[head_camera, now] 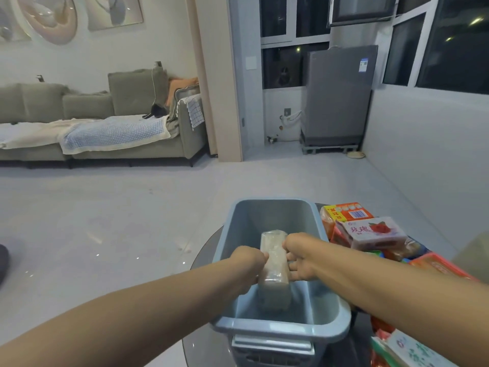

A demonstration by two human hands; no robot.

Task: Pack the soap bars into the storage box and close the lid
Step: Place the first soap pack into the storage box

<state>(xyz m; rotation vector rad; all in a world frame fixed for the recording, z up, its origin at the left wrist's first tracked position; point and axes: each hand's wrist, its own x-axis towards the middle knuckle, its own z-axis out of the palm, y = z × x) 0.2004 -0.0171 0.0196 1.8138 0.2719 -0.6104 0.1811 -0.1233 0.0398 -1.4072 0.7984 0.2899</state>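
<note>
Both hands, left hand (247, 266) and right hand (299, 256), clamped on a clear-wrapped soap pack (274, 263) inside the blue storage box (277, 328); nearby pink pack (370, 233) marked "玫瑰".

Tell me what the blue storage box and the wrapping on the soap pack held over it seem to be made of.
Storage box: looks like moulded plastic, matte pale blue, with a rolled rim and smooth one-piece walls.
Soap pack, held by the left hand and right hand: wrapping looks like clear plastic film, glossy and crinkled, with the pale bars showing through. The bars' own material cannot be told.
</note>
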